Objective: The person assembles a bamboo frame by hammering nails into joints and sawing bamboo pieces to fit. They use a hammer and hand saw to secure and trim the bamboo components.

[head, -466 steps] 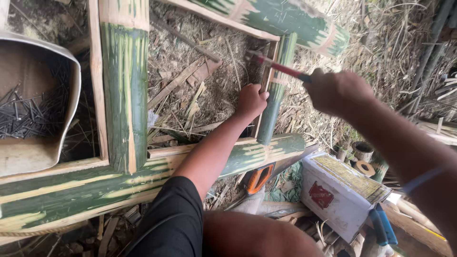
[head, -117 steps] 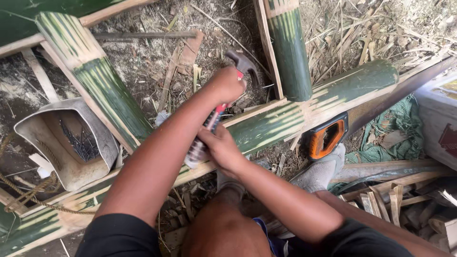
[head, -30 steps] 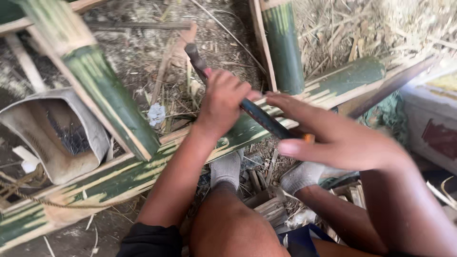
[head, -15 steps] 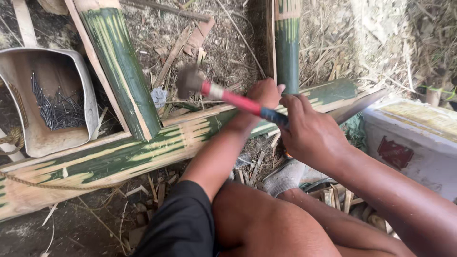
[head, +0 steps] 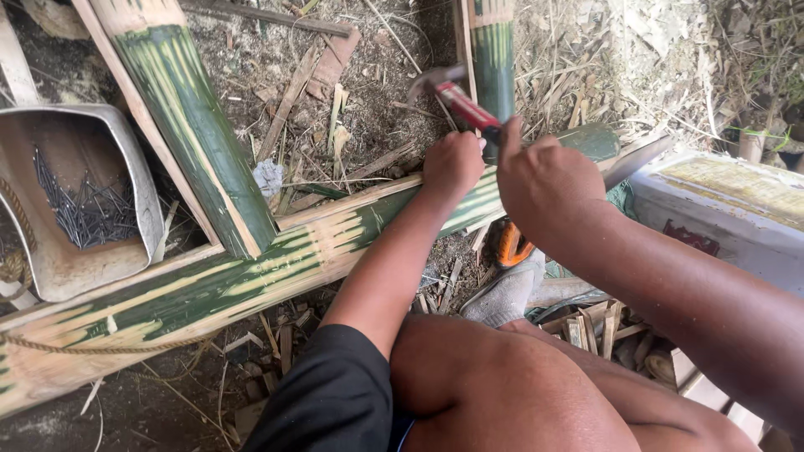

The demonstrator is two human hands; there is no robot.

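My right hand (head: 544,180) grips the dark end of a red-handled hammer (head: 465,105). Its metal head (head: 427,81) points up and left over the littered ground. My left hand (head: 452,163) is a closed fist resting on the long green-and-yellow bamboo pole (head: 251,276), just left of the right hand. Whether the fist pinches anything is hidden. A shorter bamboo piece (head: 492,59) meets the pole right behind both hands.
A thick bamboo piece (head: 193,125) leans onto the pole at left. Beside it, a cut grey container (head: 142,192) holds several nails (head: 84,213). A rope (head: 84,345) loops the pole's left end. A white box (head: 729,209) and an orange tool (head: 507,247) lie at right.
Half a second ago both hands were on the hammer handle. The left hand has let go and now rests on the pole. The right hand alone holds the hammer, swung further right.
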